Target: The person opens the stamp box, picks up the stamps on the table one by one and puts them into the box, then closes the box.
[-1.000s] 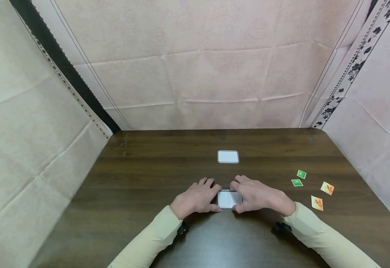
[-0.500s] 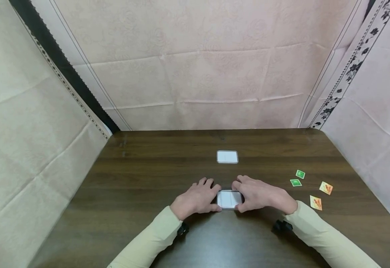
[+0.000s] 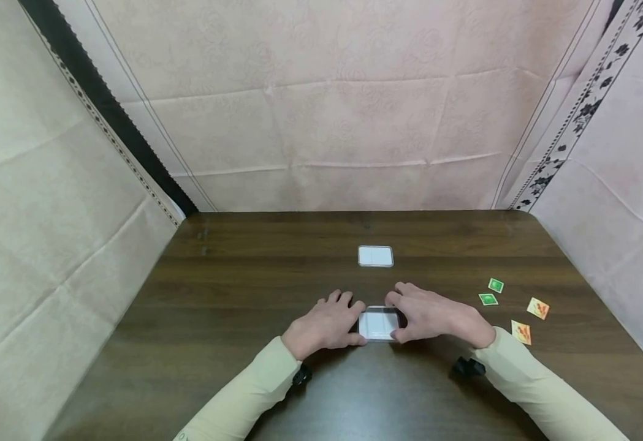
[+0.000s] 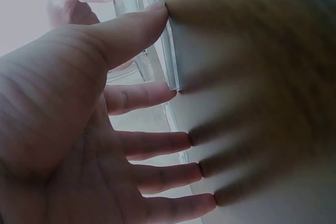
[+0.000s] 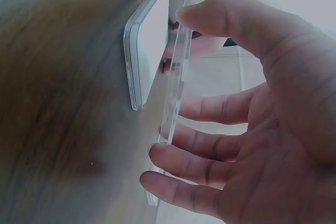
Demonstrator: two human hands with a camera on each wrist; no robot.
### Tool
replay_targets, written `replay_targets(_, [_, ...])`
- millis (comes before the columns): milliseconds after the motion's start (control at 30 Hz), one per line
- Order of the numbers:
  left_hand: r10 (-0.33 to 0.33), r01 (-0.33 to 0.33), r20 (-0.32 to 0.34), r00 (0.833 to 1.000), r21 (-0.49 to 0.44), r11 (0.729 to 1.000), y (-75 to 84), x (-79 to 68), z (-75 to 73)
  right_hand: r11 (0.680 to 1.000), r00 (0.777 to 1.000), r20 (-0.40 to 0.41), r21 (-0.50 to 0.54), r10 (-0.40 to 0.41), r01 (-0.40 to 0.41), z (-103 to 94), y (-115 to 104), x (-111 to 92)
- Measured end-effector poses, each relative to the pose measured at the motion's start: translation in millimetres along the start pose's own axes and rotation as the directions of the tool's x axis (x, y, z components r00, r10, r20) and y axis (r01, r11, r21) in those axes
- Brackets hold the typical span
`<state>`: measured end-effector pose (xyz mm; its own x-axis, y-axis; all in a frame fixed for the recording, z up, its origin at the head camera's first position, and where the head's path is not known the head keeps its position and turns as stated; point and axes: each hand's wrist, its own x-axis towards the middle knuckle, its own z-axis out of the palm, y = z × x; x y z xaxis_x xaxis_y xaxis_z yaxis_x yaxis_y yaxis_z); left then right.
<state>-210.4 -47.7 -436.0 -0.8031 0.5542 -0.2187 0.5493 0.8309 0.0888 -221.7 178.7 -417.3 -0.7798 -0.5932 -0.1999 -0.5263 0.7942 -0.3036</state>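
A flat rectangular case with a white insert (image 3: pixel 376 326) lies on the wooden table between my hands. Its clear lid (image 5: pixel 178 72) is raised off the white base (image 5: pixel 144 51), a gap showing along the right side in the right wrist view. My right hand (image 3: pixel 437 315) grips this lid by its edges, thumb on the near edge and fingers at the far one. With thumb and index finger, my left hand (image 3: pixel 327 326) pinches the base's left end at its two corners. The other left fingers (image 4: pixel 165 145) reach down straight to the tabletop.
A second white case (image 3: pixel 376 256) lies farther back on the table (image 3: pixel 244 269). At the right are two small green cards (image 3: pixel 488 299) and two orange-patterned cards (image 3: pixel 521 332). Pale cloth (image 3: pixel 327 122) hangs behind and at both sides.
My right hand has moved slightly up and right, lifting the clear lid away from the base. The left hand has stayed at the base's left end.
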Motion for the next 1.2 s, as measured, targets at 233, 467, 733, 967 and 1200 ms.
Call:
replay_targets(233, [-0.009,0.009,0.014,1.0,-0.001,1.0,0.2,0.0,1.0,1.0,1.0,0.007,-0.003,0.002,-0.002,0.5,1.7,1.2])
replay_targets(467, [-0.004,0.004,0.004,1.0,-0.001,1.0,1.1,-0.6,-0.9,0.999,1.0,-0.007,-0.014,0.029,-0.029,-2.0,3.7,0.5])
replay_targets(733, [-0.017,0.017,0.019,1.0,-0.01,1.0,0.8,-0.2,0.0,1.0,1.0,-0.013,-0.012,0.022,-0.022,-2.7,5.5,1.4])
replay_targets(967, [-0.012,0.012,0.015,1.0,-0.013,1.0,1.0,-0.9,-0.6,1.0,0.999,-0.033,-0.012,0.024,-0.025,-4.0,7.0,2.8])
replay_targets(1200, [-0.011,0.011,0.01,1.0,-0.01,1.0,1.3,0.3,-2.0,0.999,0.998,-0.043,-0.011,0.038,-0.039,-6.9,10.2,4.3])
